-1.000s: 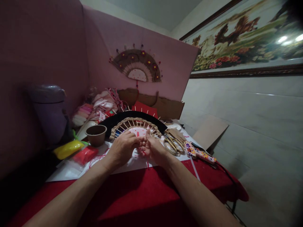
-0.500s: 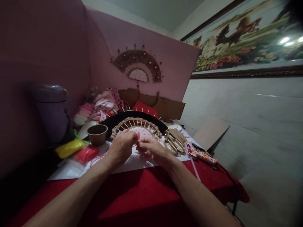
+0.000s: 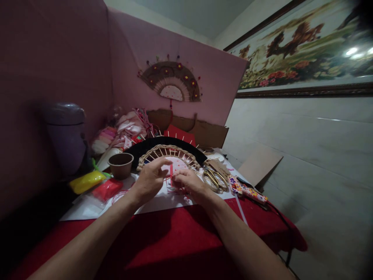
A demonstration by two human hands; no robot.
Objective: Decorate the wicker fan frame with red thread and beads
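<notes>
Red strip (image 3: 171, 171) stood in front of the spotted fan (image 3: 179, 163), apparently pinched by my right hand (image 3: 190, 182) to keep it steady, while my left hand (image 3: 150, 179) hung just to its left, spread and holding nothing. Scissors (image 3: 215, 180) lay farther right, presumably for easy reach.

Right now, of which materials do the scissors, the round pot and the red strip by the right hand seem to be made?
Scissors: metal, it seems, with a shiny gold finish; they catch the light.
Round pot: matt brown, perhaps plastic or clay; its smooth, dull wall leaves that open.
Red strip: dull-surfaced, perhaps paper or ribbon; it looks thin and flat.
</notes>
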